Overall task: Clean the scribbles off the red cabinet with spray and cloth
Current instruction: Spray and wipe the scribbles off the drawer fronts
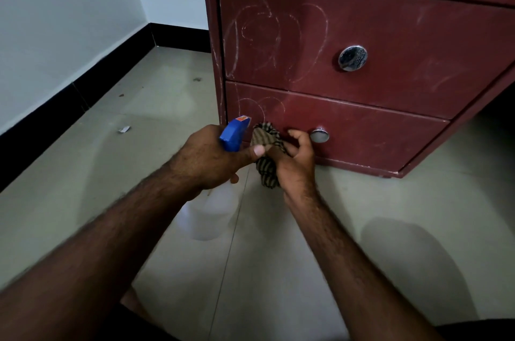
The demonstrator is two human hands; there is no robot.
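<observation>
left hand [207, 156]: wrapped round the spray [220, 190], thumb out onto the cloth [267, 156]
right hand [295, 156]: fingers curled, bunching the cloth, low before the lower drawer [362, 128]
cabinet [390, 20]: scribbles [267, 31] on both drawer fronts

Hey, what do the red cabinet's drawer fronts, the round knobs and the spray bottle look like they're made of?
The red cabinet's drawer fronts look like laminated board with a matte finish: flat and dull, with pale scribbles sitting on the surface. The round silver knobs appear to be polished or chrome-plated metal, given their mirror-like reflections. The spray bottle seems to be plastic: a translucent whitish body and an opaque blue trigger head.
</observation>
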